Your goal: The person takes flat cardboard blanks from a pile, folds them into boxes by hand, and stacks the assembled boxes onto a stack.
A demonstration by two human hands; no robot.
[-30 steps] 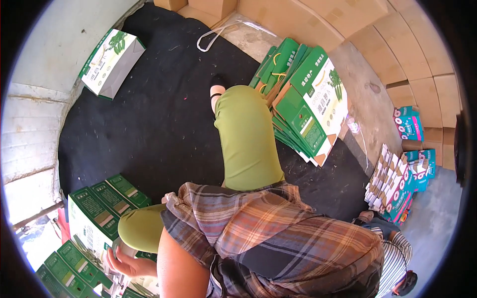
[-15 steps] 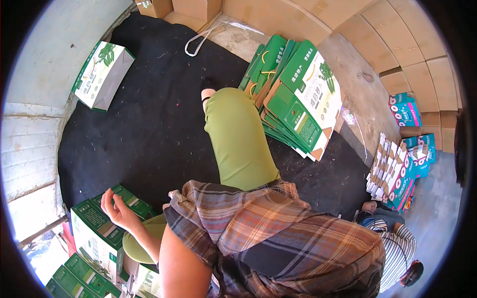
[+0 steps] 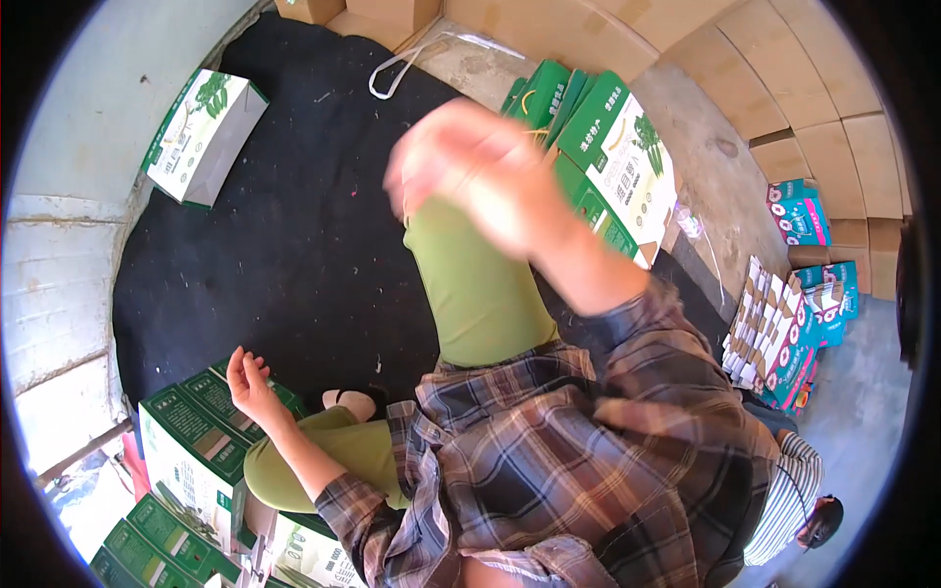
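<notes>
- Your left hand hovers, fingers loosely curled and holding nothing, over assembled green cartons.
- Your blurred right hand, its grip unclear, blocks the flattened green boxes.

My right hand has swung up, blurred, in front of the leaning green-and-white cartons. My left hand has lifted off the green boxes and now hovers open just above them.

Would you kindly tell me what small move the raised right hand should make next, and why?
Probably reach down to the flat green cartons stacked just beyond it. The right hand is raised, blurred and looks empty, while the left hand rests open over an assembled green box.
</notes>
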